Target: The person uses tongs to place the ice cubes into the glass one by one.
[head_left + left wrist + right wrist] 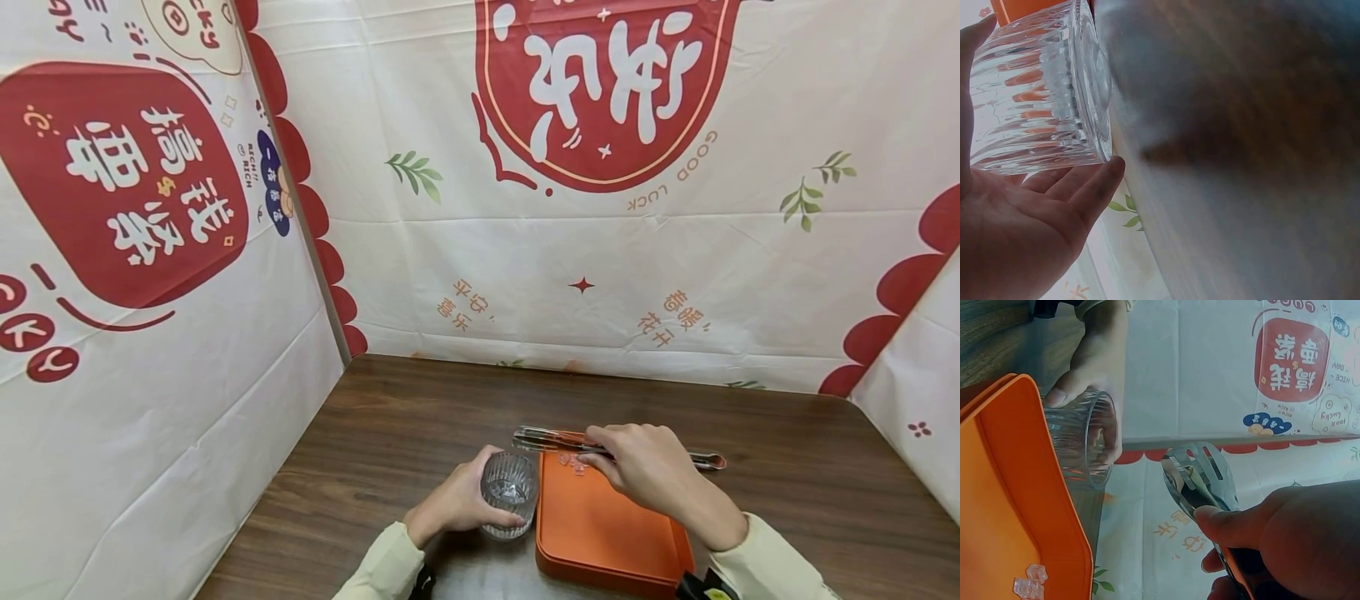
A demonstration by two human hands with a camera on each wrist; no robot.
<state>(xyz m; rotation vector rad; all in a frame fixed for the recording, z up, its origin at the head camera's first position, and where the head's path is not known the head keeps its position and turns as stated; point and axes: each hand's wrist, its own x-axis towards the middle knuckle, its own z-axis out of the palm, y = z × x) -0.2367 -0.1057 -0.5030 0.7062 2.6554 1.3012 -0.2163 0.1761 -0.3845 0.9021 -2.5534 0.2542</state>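
Items counted: one ribbed glass (510, 493), one orange tray (609, 533), one pair of metal tongs (555, 440), a few small clear cubes (1030, 582) in the tray, exact number not clear. Glass was stood on the wooden table (360, 467), touching the tray's left edge. Left hand (453, 504) was wrapped around the glass, fingers curled on its ribbed side. Tongs were gripped by the right hand (648, 467), thumb and fingers closed on the handle, held roughly level above the tray's far edge, slotted tip pointed toward the glass. Cubes were lying near the tray's far end, under the tongs. Printed cloth walls were hung around the table.
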